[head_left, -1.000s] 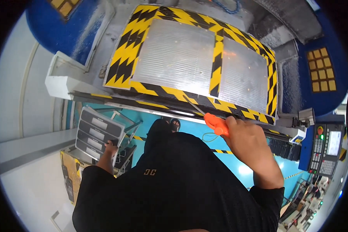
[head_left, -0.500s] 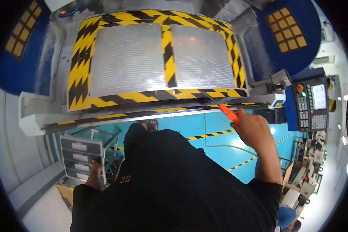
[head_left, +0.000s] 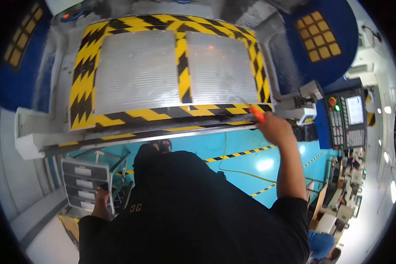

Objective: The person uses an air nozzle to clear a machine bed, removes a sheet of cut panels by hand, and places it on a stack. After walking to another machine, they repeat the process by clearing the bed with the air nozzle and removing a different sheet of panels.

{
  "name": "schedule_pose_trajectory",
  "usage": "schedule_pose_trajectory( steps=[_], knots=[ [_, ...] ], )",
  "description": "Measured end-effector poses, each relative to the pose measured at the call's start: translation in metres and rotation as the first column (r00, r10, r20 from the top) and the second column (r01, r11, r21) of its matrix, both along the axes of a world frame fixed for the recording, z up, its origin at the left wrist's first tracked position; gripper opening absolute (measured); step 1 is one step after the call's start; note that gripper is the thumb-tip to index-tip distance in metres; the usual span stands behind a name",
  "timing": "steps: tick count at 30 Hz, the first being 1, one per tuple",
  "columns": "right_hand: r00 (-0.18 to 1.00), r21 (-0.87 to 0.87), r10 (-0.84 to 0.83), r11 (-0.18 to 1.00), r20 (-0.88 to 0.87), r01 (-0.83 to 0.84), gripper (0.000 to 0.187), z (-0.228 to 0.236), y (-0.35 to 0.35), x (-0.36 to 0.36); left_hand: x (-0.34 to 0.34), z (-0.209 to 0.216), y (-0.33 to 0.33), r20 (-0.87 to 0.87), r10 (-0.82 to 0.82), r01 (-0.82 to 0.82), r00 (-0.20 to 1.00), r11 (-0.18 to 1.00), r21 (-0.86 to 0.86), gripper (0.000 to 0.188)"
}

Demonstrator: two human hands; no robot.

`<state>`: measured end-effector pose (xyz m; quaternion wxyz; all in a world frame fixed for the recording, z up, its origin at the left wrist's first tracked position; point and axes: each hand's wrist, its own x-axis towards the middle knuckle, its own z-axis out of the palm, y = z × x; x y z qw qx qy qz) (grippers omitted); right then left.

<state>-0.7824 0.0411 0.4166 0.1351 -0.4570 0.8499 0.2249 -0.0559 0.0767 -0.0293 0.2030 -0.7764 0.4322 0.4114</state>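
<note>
My right hand (head_left: 276, 129) is closed round the handle of an orange tool (head_left: 257, 114) with a thin metal shaft. Its exact kind is not clear. The shaft points up and left, over the lower right corner of the right ribbed clear window panel (head_left: 222, 66). A larger ribbed panel (head_left: 136, 70) lies to its left, and black-and-yellow striped tape (head_left: 184, 70) frames both. At the lower left my left hand (head_left: 102, 194) appears closed beside a grey drawer unit (head_left: 84, 181). Something small and dark shows at its fingers, too small to name.
A machine control panel (head_left: 347, 116) with a lit screen stands at the right. Blue machine walls (head_left: 328, 26) flank the panels. A yellow-green hose (head_left: 246, 173) runs over the turquoise floor (head_left: 251, 160). Another person in blue (head_left: 321, 244) is at the lower right, near benches.
The whole view has shifted slightly. My right hand has moved the orange tool up against the taped frame, and the shaft tip now lies over the right panel. My left hand stays by the drawers.
</note>
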Motion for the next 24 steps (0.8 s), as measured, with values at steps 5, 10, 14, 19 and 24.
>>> schedule_pose_trajectory(
  steps=[5, 10, 14, 19, 24],
  knots=[
    [0.836, -0.105, 0.442, 0.896, 0.326, -0.432, 0.037, 0.008, -0.034, 0.14, 0.012, -0.032, 0.016, -0.004, 0.23, -0.23, 0.973, 0.969, -0.085, 0.092],
    [0.987, -0.054, 0.102, 0.994, 0.121, -0.096, 0.041, -0.006, -0.028, 0.036, -0.014, 0.004, 0.008, -0.062, 0.228, -0.225, 0.972, 0.973, 0.044, 0.088],
    [0.962, -0.157, 0.233, 0.965, 0.142, -0.211, 0.044, -0.027, -0.052, 0.084, -0.02, 0.022, 0.005, -0.06, 0.277, -0.277, 0.959, 0.961, 0.016, 0.088],
    [0.982, -0.232, 0.051, 0.973, 0.183, -0.007, 0.045, -0.046, -0.104, 0.033, -0.027, 0.034, -0.002, -0.118, 0.38, -0.373, 0.918, 0.925, 0.074, 0.091],
    [0.922, -0.258, 0.294, 0.939, 0.251, -0.229, 0.048, -0.059, -0.14, 0.091, -0.007, 0.001, 0.014, -0.094, 0.356, -0.358, 0.93, 0.934, -0.004, 0.094]
  ],
)
